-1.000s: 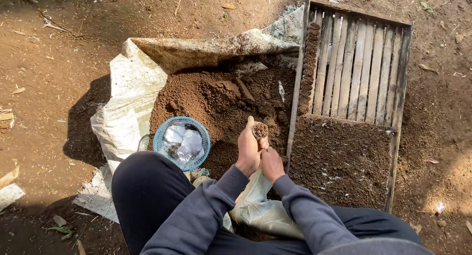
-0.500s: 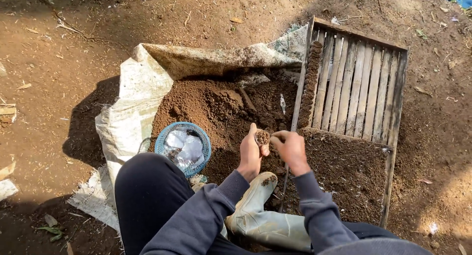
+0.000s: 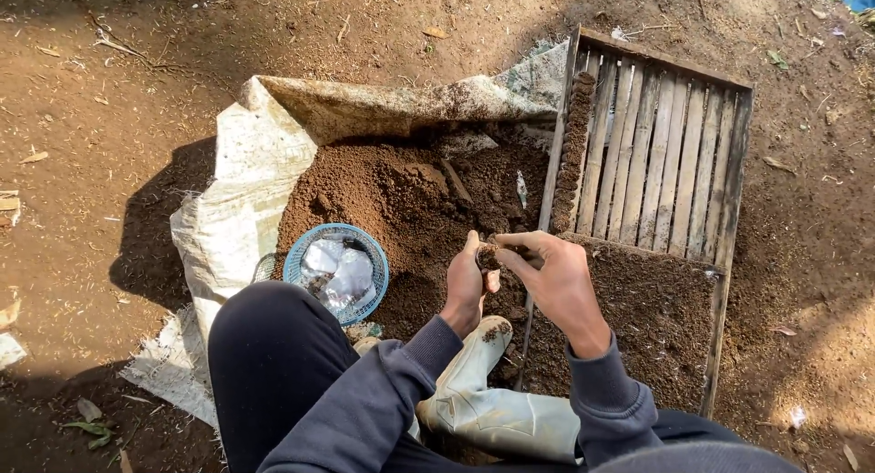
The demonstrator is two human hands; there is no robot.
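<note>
a small soil-filled pot (image 3: 488, 254) is gripped by the left hand (image 3: 465, 286) and pinched at its rim by the right hand (image 3: 551, 277), just above the soil heap (image 3: 401, 209). clear bags are held in the blue basket (image 3: 314, 254). soil fills the near part of the slatted tray (image 3: 729, 190).

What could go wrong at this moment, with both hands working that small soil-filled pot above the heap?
1. The small soil pot sits between the left hand and right hand; a firm pinch might crumble it or spill soil.
2. It is held over the soil heap, not the wooden tray, so a drop could bury it.
3. The blue basket lies close to the knee and might tip.
</note>
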